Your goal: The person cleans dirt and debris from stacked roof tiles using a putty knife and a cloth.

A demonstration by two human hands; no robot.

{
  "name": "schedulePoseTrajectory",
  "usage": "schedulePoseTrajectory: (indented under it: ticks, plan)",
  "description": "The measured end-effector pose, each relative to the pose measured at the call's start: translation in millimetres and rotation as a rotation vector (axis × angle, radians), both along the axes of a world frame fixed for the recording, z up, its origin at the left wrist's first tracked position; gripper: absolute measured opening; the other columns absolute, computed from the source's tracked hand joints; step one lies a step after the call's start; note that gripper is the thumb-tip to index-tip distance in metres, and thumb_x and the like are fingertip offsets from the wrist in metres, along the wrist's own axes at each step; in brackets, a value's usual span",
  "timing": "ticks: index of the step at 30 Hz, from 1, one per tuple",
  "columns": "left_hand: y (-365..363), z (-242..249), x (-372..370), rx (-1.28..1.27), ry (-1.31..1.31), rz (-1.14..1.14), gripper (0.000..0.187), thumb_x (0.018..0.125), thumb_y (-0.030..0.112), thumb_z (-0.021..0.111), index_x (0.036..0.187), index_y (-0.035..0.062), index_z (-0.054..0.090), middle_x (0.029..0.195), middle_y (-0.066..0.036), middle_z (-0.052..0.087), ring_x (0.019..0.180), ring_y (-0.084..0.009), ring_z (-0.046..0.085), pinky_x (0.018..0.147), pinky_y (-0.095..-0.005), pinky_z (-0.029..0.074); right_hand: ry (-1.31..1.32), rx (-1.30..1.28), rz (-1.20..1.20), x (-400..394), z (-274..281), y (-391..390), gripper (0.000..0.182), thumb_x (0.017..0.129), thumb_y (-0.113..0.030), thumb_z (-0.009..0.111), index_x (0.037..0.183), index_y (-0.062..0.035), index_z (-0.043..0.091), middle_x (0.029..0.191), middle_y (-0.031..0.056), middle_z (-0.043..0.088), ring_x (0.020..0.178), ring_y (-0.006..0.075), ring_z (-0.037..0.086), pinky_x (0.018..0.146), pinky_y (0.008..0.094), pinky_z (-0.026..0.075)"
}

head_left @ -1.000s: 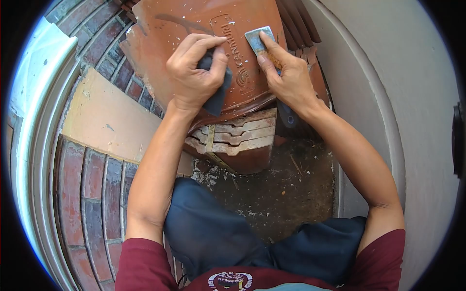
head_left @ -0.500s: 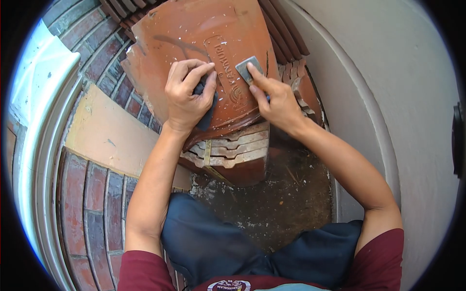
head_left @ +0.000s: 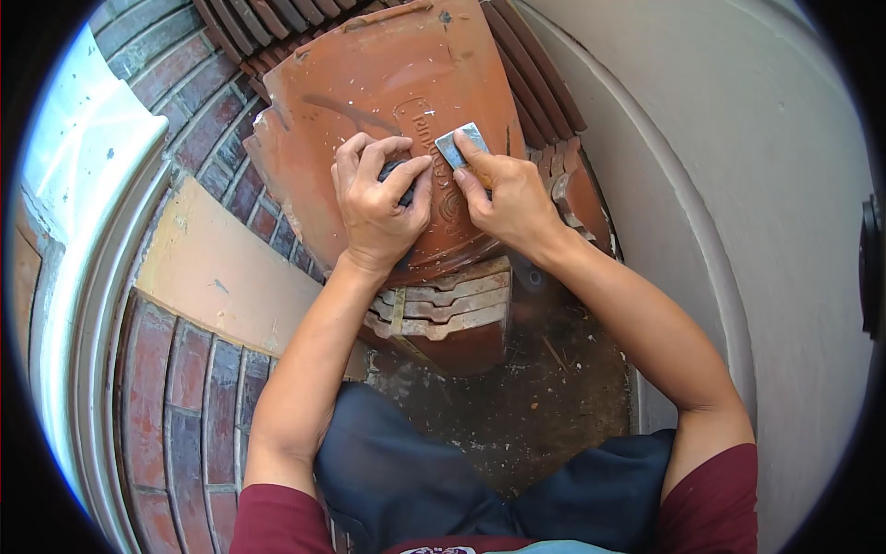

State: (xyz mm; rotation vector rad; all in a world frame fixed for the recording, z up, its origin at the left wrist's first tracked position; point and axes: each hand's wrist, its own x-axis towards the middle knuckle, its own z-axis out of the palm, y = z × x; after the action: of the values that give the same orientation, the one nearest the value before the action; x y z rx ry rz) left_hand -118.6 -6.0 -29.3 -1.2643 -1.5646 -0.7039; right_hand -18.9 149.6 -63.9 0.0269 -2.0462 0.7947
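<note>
A large orange clay roof tile (head_left: 323, 138) with raised lettering lies tilted on top of a stack of tiles, white specks scattered over it. Over its lower middle is my left hand (head_left: 383, 198), fingers curled around a dark grey cloth (head_left: 399, 177) that is mostly hidden by them. My right hand (head_left: 517, 198) grips a scraper (head_left: 460, 146) with a flat metal blade, thumb and forefinger pressed along it. The blade overlaps the raised lettering in this view. Both hands are close together.
Below the tile stand stacked tiles (head_left: 452, 305) with a strap around them. More tiles (head_left: 531, 69) are stacked behind. A brick wall (head_left: 189, 388) and white moulding (head_left: 101, 277) border the left, a curved pale wall (head_left: 701, 185) the right. The dark floor (head_left: 517, 415) carries debris.
My left hand has moved right and down, and the cloth now shows less below it. My right hand has shifted slightly left and down with the scraper, bringing the hands closer together.
</note>
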Motion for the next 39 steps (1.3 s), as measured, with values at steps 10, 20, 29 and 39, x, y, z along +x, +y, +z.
schedulePoseTrajectory:
  ticks: [10, 20, 29, 39]
  plan:
    - [2.7, -1.9, -1.7, -0.015, 0.01, -0.014, 0.025, 0.069, 0.001, 0.08, 0.091, 0.0119, 0.08, 0.103, -0.004, 0.073, 0.1, -0.0292, 0.058, 0.086, -0.0396, 0.049, 0.081, -0.136, 0.037, -17.4, 22.3, -7.8, 0.043, 0.095, -0.015, 0.065, 0.134, 0.0028, 0.062, 0.079, 0.0291, 0.067, 0.077, 0.0463, 0.068, 0.069, 0.0494, 0.054]
    - [4.8, -4.0, -2.4, -0.014, -0.014, -0.039, 0.023, 0.069, 0.0, 0.079, 0.09, 0.0109, 0.078, 0.097, -0.003, 0.073, 0.09, -0.0263, 0.06, 0.08, -0.0382, 0.05, -0.024, -0.148, -0.02, -10.2, 30.3, -14.7, 0.044, 0.095, -0.015, 0.063, 0.133, 0.0058, 0.062, 0.079, 0.0305, 0.066, 0.078, 0.0473, 0.069, 0.071, 0.0517, 0.054]
    - [5.6, -3.8, -3.4, -0.023, -0.017, -0.034, 0.026, 0.071, -0.001, 0.076, 0.094, 0.0116, 0.078, 0.096, -0.003, 0.071, 0.087, -0.0241, 0.062, 0.078, -0.037, 0.048, -0.02, -0.103, -0.042, -15.2, 27.0, -7.8, 0.044, 0.096, -0.019, 0.064, 0.136, -0.0009, 0.063, 0.082, 0.0316, 0.067, 0.079, 0.0494, 0.068, 0.072, 0.0542, 0.054]
    - [-2.1, 1.7, -8.4, -0.091, -0.009, -0.195, 0.023, 0.072, 0.001, 0.077, 0.093, 0.0105, 0.075, 0.082, -0.002, 0.066, 0.079, -0.0241, 0.059, 0.071, -0.0375, 0.045, -0.211, -0.086, -0.065, 21.0, 7.4, 53.7, 0.054, 0.097, -0.024, 0.065, 0.147, -0.0068, 0.053, 0.09, 0.0309, 0.07, 0.091, 0.0491, 0.069, 0.084, 0.0535, 0.053]
